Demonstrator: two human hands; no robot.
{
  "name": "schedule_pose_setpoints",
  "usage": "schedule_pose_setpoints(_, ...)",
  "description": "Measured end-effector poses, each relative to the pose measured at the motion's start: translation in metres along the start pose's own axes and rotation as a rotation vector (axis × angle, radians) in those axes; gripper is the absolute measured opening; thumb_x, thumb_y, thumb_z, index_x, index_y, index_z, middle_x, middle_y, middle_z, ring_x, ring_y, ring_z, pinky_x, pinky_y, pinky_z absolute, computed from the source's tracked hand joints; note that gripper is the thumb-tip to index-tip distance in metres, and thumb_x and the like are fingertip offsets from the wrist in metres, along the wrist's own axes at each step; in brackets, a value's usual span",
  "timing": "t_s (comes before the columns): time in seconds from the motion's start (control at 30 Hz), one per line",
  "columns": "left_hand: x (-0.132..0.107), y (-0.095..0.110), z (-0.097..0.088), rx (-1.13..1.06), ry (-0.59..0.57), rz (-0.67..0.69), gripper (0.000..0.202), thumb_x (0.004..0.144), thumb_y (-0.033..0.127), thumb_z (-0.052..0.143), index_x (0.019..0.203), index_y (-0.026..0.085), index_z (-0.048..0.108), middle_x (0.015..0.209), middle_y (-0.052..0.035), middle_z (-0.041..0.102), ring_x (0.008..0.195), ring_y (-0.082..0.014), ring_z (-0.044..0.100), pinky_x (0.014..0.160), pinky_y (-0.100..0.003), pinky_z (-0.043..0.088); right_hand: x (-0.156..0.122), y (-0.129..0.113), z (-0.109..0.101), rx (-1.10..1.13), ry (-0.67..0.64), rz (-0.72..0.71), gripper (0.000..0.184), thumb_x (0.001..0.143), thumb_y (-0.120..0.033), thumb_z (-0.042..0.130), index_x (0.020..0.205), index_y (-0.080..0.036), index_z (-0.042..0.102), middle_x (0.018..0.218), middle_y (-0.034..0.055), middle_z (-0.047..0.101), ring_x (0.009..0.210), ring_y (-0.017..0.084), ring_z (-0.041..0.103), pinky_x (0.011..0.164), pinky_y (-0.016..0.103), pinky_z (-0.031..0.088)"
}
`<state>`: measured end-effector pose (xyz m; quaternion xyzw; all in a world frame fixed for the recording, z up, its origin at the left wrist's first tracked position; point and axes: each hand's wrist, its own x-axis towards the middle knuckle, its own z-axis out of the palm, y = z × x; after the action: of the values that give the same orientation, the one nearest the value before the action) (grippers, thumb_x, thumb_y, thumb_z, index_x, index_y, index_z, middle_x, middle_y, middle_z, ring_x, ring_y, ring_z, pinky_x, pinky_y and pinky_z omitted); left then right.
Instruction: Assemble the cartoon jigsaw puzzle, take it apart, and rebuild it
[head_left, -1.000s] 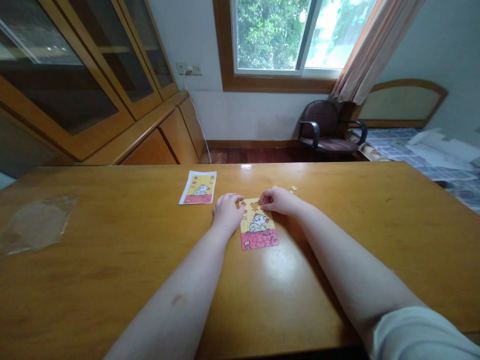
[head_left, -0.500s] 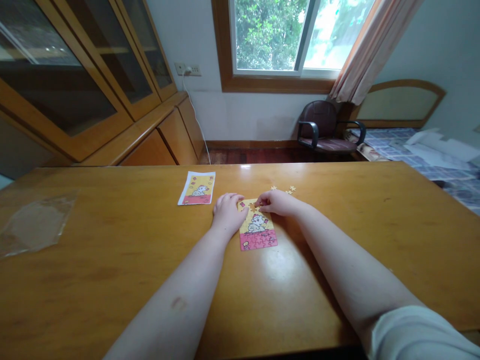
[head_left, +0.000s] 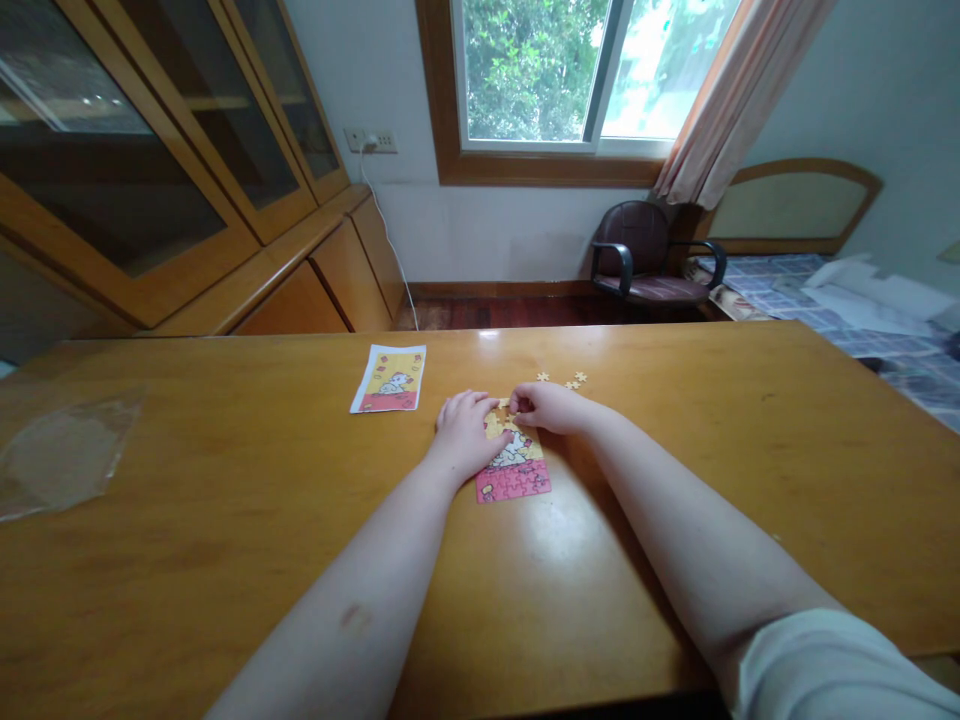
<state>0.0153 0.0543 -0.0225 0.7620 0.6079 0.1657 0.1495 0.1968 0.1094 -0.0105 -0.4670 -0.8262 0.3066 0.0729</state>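
A jigsaw puzzle [head_left: 517, 482] in yellow and pink, with a white cartoon animal, lies flat on the wooden table [head_left: 630, 600]. A gap shows in its yellow upper part. My left hand [head_left: 466, 432] rests over the puzzle's left side, fingers spread, covering part of the picture. At the upper right edge, my right hand [head_left: 546, 406] has thumb and fingers pinched together over the gap; whatever they hold is too small to make out. Several loose puzzle pieces [head_left: 575, 382] lie just beyond the right hand.
A printed picture card [head_left: 390, 380] with the same design lies left of the puzzle. Farther left is a clear plastic bag [head_left: 67, 455]. Beyond the table stand a glass-fronted cabinet [head_left: 247, 230], an office chair [head_left: 651, 255] and a bed [head_left: 780, 275].
My left hand has slid right, farther over the puzzle, and now covers more of its upper left. My right hand stays pinched near the gap. The view has shifted slightly.
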Motion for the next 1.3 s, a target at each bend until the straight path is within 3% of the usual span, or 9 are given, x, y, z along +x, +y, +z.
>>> schedule_pose_setpoints(0.23,0.001,-0.002,0.001,-0.002,-0.006,0.005,0.056,0.071,0.048,0.066,0.121,0.024,0.061,0.133,-0.0078,0.055,0.128,-0.0298,0.043,0.112,-0.046,0.029,0.0,0.004,0.0,0.073,-0.001,-0.016,0.005,0.071,-0.018,0.064,0.076,-0.018,0.066,0.073,-0.0013,0.065,0.064,0.011,0.055,0.061,0.021,0.038)
schedule_pose_setpoints(0.5,0.001,-0.001,0.002,-0.012,0.0,-0.001,0.056,0.071,0.049,0.065,0.121,0.025,0.062,0.133,-0.0066,0.056,0.129,-0.0294,0.042,0.112,-0.045,0.03,-0.001,-0.003,-0.002,0.001,0.011,0.003,0.024,0.07,-0.019,0.067,0.094,-0.017,0.071,0.08,0.0019,0.067,0.069,0.013,0.057,0.063,0.022,0.04)
schedule_pose_setpoints(0.7,0.001,0.0,0.0,-0.02,0.003,-0.001,0.055,0.071,0.048,0.065,0.12,0.024,0.063,0.132,-0.0074,0.056,0.127,-0.0293,0.044,0.112,-0.046,0.03,-0.001,-0.006,0.0,0.021,-0.045,-0.001,0.013,0.071,-0.017,0.065,0.084,-0.017,0.07,0.078,0.0018,0.069,0.068,0.013,0.059,0.062,0.022,0.041)
schedule_pose_setpoints(0.87,0.001,-0.002,0.002,-0.022,0.01,0.005,0.055,0.071,0.048,0.066,0.12,0.025,0.062,0.132,-0.0069,0.056,0.127,-0.0294,0.044,0.112,-0.046,0.03,0.0,-0.006,0.001,-0.026,0.018,0.03,0.022,0.068,-0.02,0.07,0.09,-0.017,0.07,0.085,0.0039,0.07,0.074,0.015,0.061,0.065,0.022,0.042)
schedule_pose_setpoints(1.07,0.001,-0.002,0.003,-0.016,0.01,0.006,0.056,0.071,0.049,0.065,0.12,0.024,0.062,0.132,-0.0075,0.056,0.127,-0.0294,0.044,0.112,-0.046,0.031,0.0,-0.007,0.002,-0.062,-0.007,0.011,0.023,0.07,-0.019,0.067,0.092,-0.016,0.068,0.081,0.0033,0.069,0.068,0.014,0.059,0.061,0.022,0.04)
schedule_pose_setpoints(1.3,0.001,-0.003,0.003,-0.012,0.002,-0.001,0.057,0.07,0.05,0.066,0.121,0.025,0.062,0.133,-0.0073,0.056,0.127,-0.0294,0.044,0.112,-0.046,0.03,0.001,-0.005,0.002,-0.029,-0.036,-0.033,0.011,0.071,-0.016,0.065,0.081,-0.017,0.069,0.08,0.0021,0.069,0.07,0.014,0.06,0.063,0.021,0.041)
